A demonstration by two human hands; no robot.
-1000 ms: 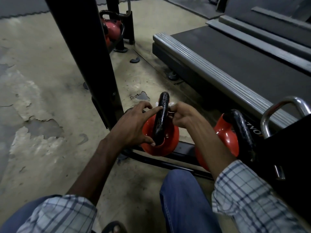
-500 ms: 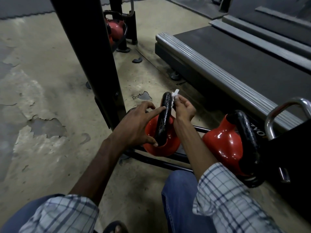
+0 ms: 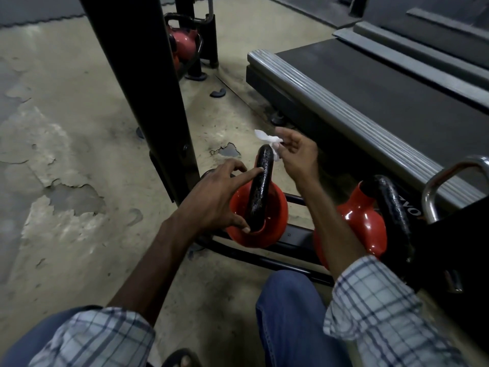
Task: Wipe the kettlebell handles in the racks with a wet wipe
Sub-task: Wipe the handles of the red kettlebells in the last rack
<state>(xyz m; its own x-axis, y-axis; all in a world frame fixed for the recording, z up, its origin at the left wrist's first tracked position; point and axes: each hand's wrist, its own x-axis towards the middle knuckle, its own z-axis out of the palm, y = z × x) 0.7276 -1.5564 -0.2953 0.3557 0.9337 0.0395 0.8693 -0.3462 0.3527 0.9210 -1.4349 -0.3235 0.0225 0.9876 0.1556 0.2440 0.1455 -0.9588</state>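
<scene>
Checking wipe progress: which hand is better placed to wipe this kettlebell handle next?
Right. The right hand pinches the wet wipe beside the top of the handle; the left hand holds no wipe and only rests on it.

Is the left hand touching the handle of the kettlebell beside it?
Touching. The head view shows the left hand with its forefinger lying on the handle and its thumb at the handle's base.

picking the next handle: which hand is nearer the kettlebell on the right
Right. The right hand, pinching the wipe, is up-left of that kettlebell; the left hand touches the other handle, farther left.
</scene>
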